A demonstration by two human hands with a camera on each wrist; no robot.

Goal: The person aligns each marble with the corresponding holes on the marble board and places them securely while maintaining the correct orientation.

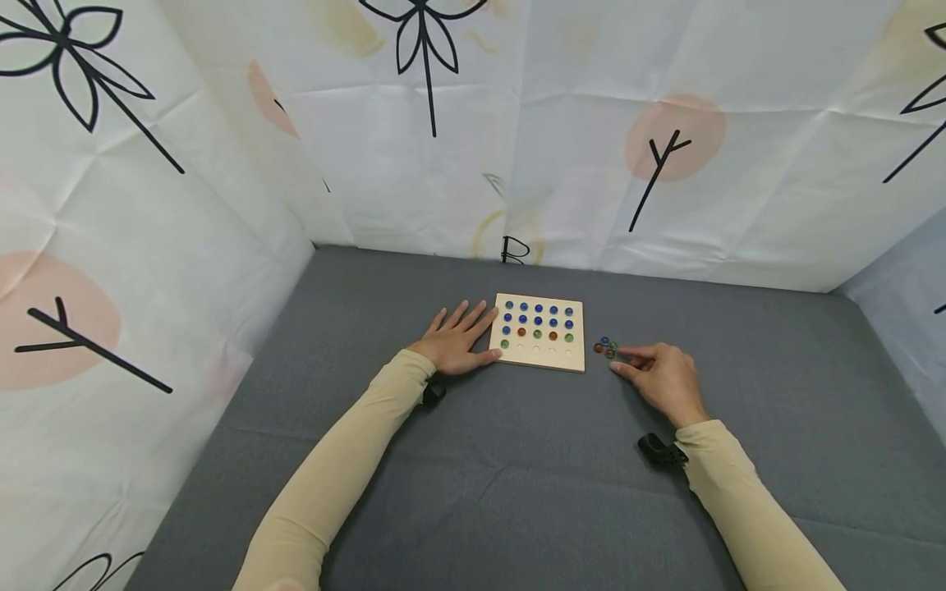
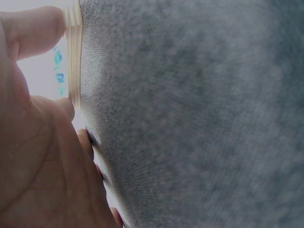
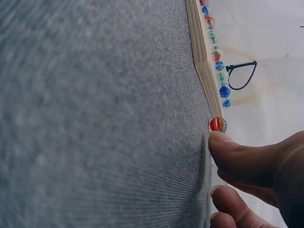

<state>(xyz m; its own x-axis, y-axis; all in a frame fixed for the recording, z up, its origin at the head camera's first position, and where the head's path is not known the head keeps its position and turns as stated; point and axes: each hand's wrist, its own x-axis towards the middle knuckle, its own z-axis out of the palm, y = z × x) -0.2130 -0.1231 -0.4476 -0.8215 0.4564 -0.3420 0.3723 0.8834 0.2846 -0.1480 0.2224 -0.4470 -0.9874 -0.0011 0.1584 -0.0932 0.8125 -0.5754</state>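
Note:
A pale wooden board (image 1: 543,362) with rows of round hollows lies flat on the cloth. Blue marbles fill its two far rows. In the third row are blue, red and green ones, and one green marble (image 1: 505,344) sits at the left of the near row; the other near hollows hold none. My left hand (image 1: 454,345) lies with fingers spread at the board's left edge, its thumb and a fingertip touching it. Right of the board, several loose marbles (image 1: 604,348) lie clustered. My right hand (image 1: 665,377) reaches them, thumb and index finger apart, thumb tip by a red marble (image 3: 217,124).
Dark grey cloth (image 1: 473,484) covers the table. White patterned fabric (image 1: 576,139) hangs behind it and along the left side. A dark wrist camera (image 1: 660,450) is strapped below the right hand, and another (image 1: 433,394) below the left.

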